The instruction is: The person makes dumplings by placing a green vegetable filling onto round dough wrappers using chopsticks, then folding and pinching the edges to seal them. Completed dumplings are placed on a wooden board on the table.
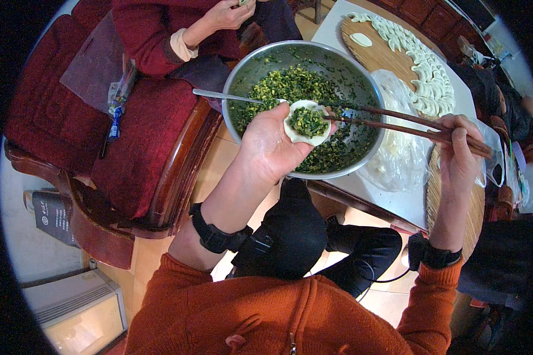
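Note:
On the fingers of my left hand (271,144) lies a round dough wrapper (314,138), held over a large steel bowl (367,76). A mound of chopped green and yellow filling (308,122) sits in the middle of the wrapper. My right hand (461,137) grips a pair of dark wooden chopsticks (395,123), and their tips reach the right edge of that mound. More of the chopped filling (300,80) spreads over the bowl's bottom and walls. A metal utensil handle (224,95) leans across the bowl's left rim; its far end is hidden.
Rows of dumplings (431,80) and a stack of wrappers (360,39) rest on a round wooden board (364,51). A clear plastic bag (395,155) lies on the white table (337,26). Another person's hand (228,15) is above a red sofa (133,146) at left.

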Motion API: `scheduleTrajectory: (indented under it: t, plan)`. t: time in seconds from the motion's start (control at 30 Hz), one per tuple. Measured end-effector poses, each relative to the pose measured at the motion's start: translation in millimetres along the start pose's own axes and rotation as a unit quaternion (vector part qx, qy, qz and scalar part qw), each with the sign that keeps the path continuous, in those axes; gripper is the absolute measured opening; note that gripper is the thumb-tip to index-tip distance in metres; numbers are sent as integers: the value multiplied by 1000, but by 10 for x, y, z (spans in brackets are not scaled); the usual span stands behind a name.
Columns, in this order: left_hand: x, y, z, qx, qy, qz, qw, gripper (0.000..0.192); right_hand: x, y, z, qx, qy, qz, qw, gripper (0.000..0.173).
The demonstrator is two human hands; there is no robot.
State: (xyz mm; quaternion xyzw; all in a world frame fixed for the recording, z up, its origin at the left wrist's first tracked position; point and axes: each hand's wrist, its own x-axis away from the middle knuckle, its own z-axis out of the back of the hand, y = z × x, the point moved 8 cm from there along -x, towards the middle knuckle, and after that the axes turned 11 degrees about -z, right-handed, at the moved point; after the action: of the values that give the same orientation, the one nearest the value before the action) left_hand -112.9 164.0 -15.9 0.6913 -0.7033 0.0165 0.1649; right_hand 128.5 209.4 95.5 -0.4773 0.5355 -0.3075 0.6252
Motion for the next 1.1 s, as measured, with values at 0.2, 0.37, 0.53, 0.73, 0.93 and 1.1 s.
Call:
scheduleTrajectory:
  t: [0.2,0.37,0.53,0.73,0.93,1.1]
  plan:
    - [11,-44,17,-8,15,22,1000,45,-18,77,52,-36,69,-10,997,15]
    - [15,-31,8,15,3,36,999,46,-30,83,98,-42,85,2,995,17]
    - [4,-24,27,-17,14,21,1000,45,-18,53,44,-57,31,8,998,19]
    - [3,-24,6,-20,12,6,1000,43,2,62,-56,-53,-18,-7,998,18]
    - [32,-63,2,-7,18,32,999,45,-1,113,49,-46,78,-5,996,17]
    - [22,-17,21,-27,19,18,999,46,6,71,116,-39,95,2,995,18]
